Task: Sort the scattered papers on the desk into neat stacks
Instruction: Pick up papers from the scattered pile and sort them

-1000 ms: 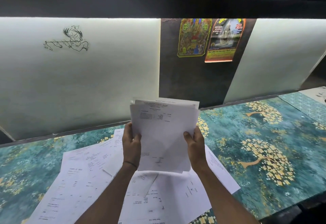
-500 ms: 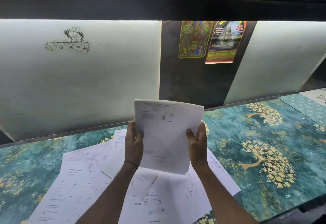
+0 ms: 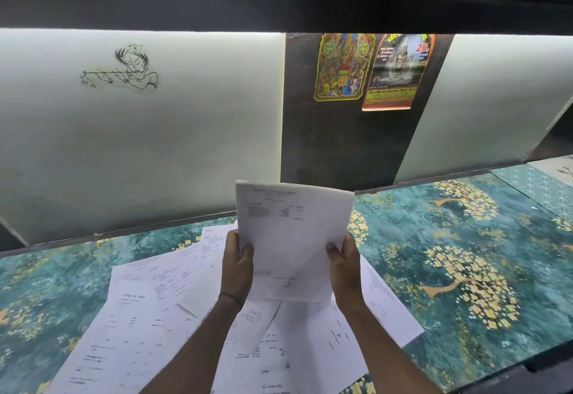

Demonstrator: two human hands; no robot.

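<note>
Several sheets were held upright as one bundle [image 3: 291, 238] over the desk [image 3: 465, 269], its left edge gripped by the left hand [image 3: 237, 266] and its right edge by the right hand [image 3: 345, 269]. Loose papers [image 3: 148, 316] were spread on the near left of the desk beneath it. Two posters [image 3: 342, 66] were stuck on the far dark panel [image 3: 341, 145].

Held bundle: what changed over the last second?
The held bundle squared up: its staggered top edges dropped into one even edge. The left hand and right hand kept their grip on its sides, nothing taken or let go. The loose papers on the desk lie as before.
</note>
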